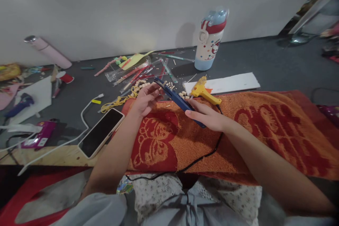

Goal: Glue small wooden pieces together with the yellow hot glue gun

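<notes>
My right hand (202, 114) grips a long, slim, dark blue object (176, 98), held tilted above the orange and red towel (201, 144); its exact kind is unclear. Close to its far end, my left hand (148, 99) has curled fingers, and whatever they pinch is hidden. A small pale piece (165, 83) shows at the blue object's far end. Several short wooden pieces (183, 94) lie on the table just beyond it. Right beside them, a yellow glue gun (203, 91) rests partly on a white strip (235, 83), its black cord running across the towel.
A cartoon bottle (210, 44) stands at the back. Left are plastic-wrapped sticks (137, 76), yellow cord (113, 105), a phone (102, 132), a white cable (84, 111), a purple box (42, 134), a blue glue gun (19, 106) and a pink flask (50, 51).
</notes>
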A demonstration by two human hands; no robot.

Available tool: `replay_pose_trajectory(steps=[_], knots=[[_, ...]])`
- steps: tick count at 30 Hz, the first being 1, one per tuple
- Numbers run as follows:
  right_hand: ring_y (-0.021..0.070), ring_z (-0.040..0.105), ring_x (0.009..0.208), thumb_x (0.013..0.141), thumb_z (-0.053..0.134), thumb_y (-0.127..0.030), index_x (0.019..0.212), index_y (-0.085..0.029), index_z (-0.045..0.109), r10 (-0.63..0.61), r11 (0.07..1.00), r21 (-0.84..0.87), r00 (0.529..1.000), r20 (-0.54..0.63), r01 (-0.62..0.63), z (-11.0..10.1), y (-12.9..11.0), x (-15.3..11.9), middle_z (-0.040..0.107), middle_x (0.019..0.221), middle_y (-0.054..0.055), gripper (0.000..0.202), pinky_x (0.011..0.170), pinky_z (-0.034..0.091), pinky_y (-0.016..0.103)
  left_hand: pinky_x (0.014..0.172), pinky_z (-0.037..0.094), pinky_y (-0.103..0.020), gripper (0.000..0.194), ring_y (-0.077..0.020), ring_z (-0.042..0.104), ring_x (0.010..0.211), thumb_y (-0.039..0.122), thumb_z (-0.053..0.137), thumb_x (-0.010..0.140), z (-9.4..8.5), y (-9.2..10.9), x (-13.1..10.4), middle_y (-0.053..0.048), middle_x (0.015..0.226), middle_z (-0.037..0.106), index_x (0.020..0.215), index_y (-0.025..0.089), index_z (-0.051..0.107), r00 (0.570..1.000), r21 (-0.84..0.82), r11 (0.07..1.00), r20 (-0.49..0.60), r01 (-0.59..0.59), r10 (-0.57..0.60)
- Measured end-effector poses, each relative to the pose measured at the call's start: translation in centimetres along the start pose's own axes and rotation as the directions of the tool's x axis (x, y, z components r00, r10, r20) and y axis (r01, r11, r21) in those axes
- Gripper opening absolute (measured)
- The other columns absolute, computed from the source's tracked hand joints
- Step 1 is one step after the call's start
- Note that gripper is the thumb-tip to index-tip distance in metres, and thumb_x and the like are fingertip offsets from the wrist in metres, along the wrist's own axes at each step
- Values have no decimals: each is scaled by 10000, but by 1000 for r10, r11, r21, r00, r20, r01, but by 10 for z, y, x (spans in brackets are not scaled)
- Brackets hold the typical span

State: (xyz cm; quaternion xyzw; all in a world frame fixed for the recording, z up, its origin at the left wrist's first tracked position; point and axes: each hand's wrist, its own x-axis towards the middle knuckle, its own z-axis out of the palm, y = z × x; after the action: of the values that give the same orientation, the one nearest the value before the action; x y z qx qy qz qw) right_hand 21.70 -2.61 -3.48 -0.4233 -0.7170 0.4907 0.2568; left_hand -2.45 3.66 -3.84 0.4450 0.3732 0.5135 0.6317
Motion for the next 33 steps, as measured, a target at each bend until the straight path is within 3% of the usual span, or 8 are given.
replay_pose_trajectory(steps=[5,8,11,13,18,21,28,33], knots=[[297,592,1123,896,466,-612,1235,-194,545,3,999,-37,999,-41,-4,3,-1,0,653,1177,102,544,968,464,447,686,545,-292,345,-136,634,712,362,836,584,1,0,1,-14,779,677,843,196,680,1000,77,997,20,-20,18],[303,599,1085,894,455,-621,1173,-173,554,19,995,-98,994,-108,-29,5,-1,1,656,1135,119,537,944,463,451,604,513,-254,332,-115,598,606,446,800,625,5,0,2,-14,676,664,773,173,683,990,269,956,-44,-119,136],[305,601,1057,895,450,-615,1132,-164,546,21,986,-160,989,-146,-45,5,-1,2,656,1096,129,518,913,467,445,544,470,-233,236,-103,564,532,395,721,715,8,-1,0,-11,602,654,700,161,687,923,600,758,-82,-256,376],[303,601,1033,891,452,-622,1120,-164,538,6,984,-175,989,-149,-32,5,-1,2,656,1079,129,518,889,472,436,552,461,-231,190,-106,578,538,318,648,772,9,0,-3,-17,606,672,668,164,690,865,761,565,-10,-319,502],[294,596,956,875,443,-662,1110,-162,528,-26,983,-186,992,-125,2,3,-2,2,648,1027,125,560,843,475,435,562,453,-223,263,-113,614,563,230,572,812,9,11,-10,-24,566,673,572,171,662,780,869,261,199,-420,593],[298,587,953,870,431,-673,1110,-156,526,-44,979,-201,993,-110,21,-1,-2,3,638,1025,129,578,833,470,438,507,438,-214,263,-102,589,491,212,578,810,11,16,-14,-8,512,634,560,170,651,802,870,284,187,-403,567],[274,584,931,866,432,-682,1161,-164,527,-10,981,-192,997,-76,-5,-8,0,2,634,984,102,604,833,464,423,392,416,-183,184,-78,539,380,202,589,796,16,15,-15,8,512,622,645,146,678,873,774,521,81,-359,481],[261,574,863,856,446,-678,1149,-155,523,-5,978,-210,996,-91,-14,-10,-5,0,624,920,89,604,758,463,393,377,402,-182,181,-76,532,378,225,584,811,18,14,-15,-3,538,654,708,139,705,876,766,537,69,-353,477]])
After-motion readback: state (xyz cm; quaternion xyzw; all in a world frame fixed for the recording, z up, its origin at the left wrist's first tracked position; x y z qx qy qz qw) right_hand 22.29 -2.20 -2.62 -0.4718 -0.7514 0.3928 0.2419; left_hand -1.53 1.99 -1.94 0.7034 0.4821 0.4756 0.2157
